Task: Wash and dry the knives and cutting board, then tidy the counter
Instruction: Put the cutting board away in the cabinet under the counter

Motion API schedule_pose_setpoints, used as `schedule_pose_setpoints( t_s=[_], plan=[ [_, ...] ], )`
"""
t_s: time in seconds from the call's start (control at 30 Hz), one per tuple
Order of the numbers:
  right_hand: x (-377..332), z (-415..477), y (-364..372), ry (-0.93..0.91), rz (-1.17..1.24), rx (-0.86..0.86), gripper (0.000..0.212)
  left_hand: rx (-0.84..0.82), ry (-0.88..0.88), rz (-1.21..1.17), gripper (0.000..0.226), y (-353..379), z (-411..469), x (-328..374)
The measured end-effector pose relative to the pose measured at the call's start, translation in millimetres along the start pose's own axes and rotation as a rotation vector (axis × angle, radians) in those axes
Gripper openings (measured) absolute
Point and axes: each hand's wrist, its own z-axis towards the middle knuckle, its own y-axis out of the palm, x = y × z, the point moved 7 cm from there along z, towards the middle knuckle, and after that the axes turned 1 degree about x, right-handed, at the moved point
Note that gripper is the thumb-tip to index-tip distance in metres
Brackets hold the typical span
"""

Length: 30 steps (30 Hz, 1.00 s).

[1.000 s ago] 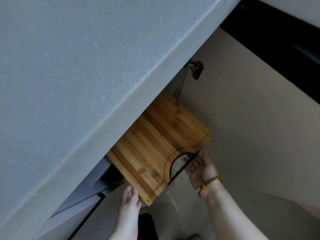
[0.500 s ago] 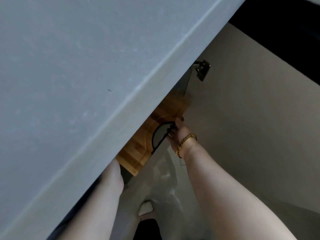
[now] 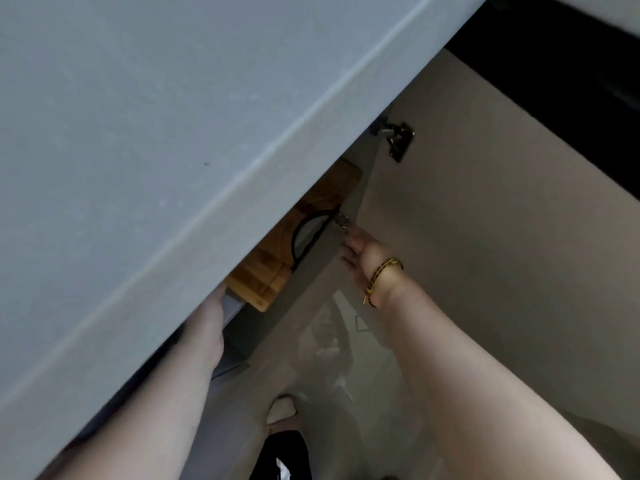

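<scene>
The wooden cutting board (image 3: 258, 282) sat mostly under the grey table (image 3: 138, 133) edge, btwn the two hands, only its near corner & cut-out showing. The right hand (image 3: 358, 251), bracelet (image 3: 381, 275) at the wrist, was fairly flat, fingers straight, tips at the board's edge by the cut-out, gripping nothing. The left hand (image 3: 213, 304) was tucked under the table edge just left of the board's corner, fingers hidden, so can't tell its grip.

No readable text, label or number anywhere
</scene>
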Motion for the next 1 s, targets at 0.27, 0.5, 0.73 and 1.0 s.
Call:
schedule_pose_setpoints(
  t_s=[0.27,0.5,0.73,1.0],
  plan=[
    [-15.8,-138.0,-98.6,-0.350,-0.284,-0.038,0.040,-0.284,0.355,0.451,0.047,22.8,-132.2,22.5],
    [-75.2,-303.6,-195.8,-1.096,-0.718,0.401,0.028,-0.253,1.086,0.691,0.042,-2.2,-271.8,91.2],
    [-103.1,-346.8,-257.5,-1.007,-1.132,0.740,0.044,0.116,1.278,1.091,0.051,-60.5,-292.4,150.5],
    [-103.0,-342.3,-271.6,-0.602,-1.340,0.615,0.055,0.065,1.139,1.210,0.047,-101.2,-255.2,163.9]
  ],
)
